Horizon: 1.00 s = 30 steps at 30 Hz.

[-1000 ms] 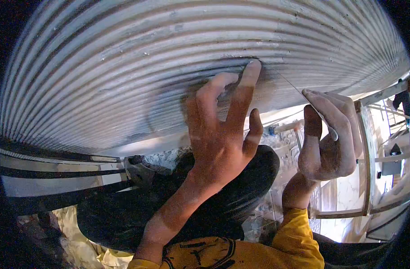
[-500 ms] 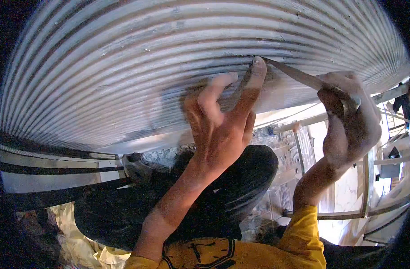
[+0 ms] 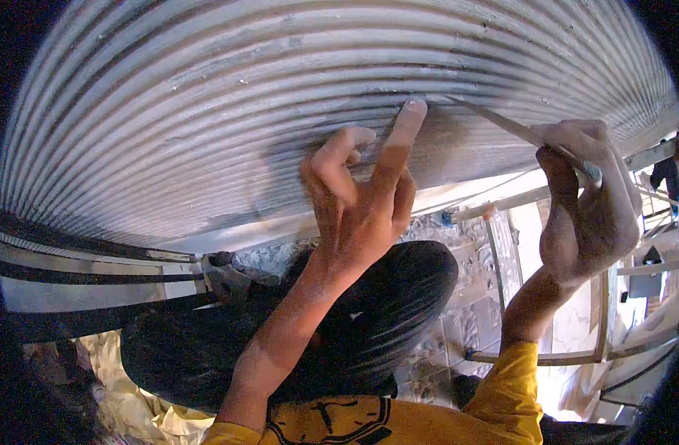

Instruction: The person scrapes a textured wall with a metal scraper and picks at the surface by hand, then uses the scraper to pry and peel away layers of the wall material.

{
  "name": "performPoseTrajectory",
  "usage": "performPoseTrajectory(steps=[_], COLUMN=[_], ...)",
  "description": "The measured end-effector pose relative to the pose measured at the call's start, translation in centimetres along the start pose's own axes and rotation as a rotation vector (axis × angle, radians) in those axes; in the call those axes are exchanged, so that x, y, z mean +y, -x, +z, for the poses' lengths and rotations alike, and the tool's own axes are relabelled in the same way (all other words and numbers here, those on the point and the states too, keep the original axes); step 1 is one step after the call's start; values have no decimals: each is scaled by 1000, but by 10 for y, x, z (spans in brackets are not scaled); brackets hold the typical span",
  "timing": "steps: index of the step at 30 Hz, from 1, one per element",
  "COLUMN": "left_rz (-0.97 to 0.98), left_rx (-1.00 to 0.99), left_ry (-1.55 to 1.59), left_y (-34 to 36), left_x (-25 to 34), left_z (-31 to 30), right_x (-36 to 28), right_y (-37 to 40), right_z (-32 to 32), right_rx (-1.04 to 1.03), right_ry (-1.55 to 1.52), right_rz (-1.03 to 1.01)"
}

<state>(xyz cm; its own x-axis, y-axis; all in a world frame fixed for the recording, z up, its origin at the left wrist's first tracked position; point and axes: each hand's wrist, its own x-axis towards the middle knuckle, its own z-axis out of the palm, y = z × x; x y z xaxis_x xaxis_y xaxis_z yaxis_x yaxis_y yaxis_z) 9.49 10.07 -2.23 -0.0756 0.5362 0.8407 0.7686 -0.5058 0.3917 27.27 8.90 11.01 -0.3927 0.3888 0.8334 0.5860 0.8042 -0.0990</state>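
Head view, looking up. A corrugated metal sheet [image 3: 206, 111] fills the upper field, its ridges running left to right in a shallow arc.

The left hand [image 3: 362, 200] is raised at centre. Its index finger [image 3: 405, 127] is straight and its tip touches a ridge of the sheet. The other fingers are curled toward the palm and hold nothing.

The right hand [image 3: 588, 215] is raised at the right edge, well apart from the left hand, and is closed in a fist round the butt of a thin flat blade [image 3: 506, 126].

**Position of the blade.** It lies up and to the right of the left hand, just under the sheet. Only the right hand touches it.

**Axis and heading.** The long axis runs from the right fist up and to the left, at a low slant that nearly follows the ridges. The free tip points left, toward the left index fingertip, and ends near it on about the same ridge. Whether the tip touches the sheet cannot be told. A gap shows between tip and fingertip.

**Surroundings.** A yellow sleeve [image 3: 517, 386] covers the right forearm. Below the hands is a dark round shape [image 3: 399, 311] that cannot be identified. Pale rubble [image 3: 458, 222] lies beyond it, and a metal rail frame [image 3: 603, 319] stands at the right.
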Motion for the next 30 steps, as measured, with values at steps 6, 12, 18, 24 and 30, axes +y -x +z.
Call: performPoseTrajectory(steps=[6,12,18,24,30], left_rz=[50,32,27,12,42], left_rx=[-20,-43,-50,-28,-33], left_ry=[-53,-78,-76,-31,-117], left_y=[-2,-4,-3,-5,-3], left_x=[2,5,4,6,5], left_z=[-5,-8,-9,-9,-7], right_x=[0,-4,1,0,-11], right_y=[-7,-6,0,-4,-20], right_z=[-1,-2,-2,-1,-8], right_rx=[-40,-87,-66,-30,-177], right_ry=[85,107,131,177,204], right_rz=[-18,62,136,77,244])
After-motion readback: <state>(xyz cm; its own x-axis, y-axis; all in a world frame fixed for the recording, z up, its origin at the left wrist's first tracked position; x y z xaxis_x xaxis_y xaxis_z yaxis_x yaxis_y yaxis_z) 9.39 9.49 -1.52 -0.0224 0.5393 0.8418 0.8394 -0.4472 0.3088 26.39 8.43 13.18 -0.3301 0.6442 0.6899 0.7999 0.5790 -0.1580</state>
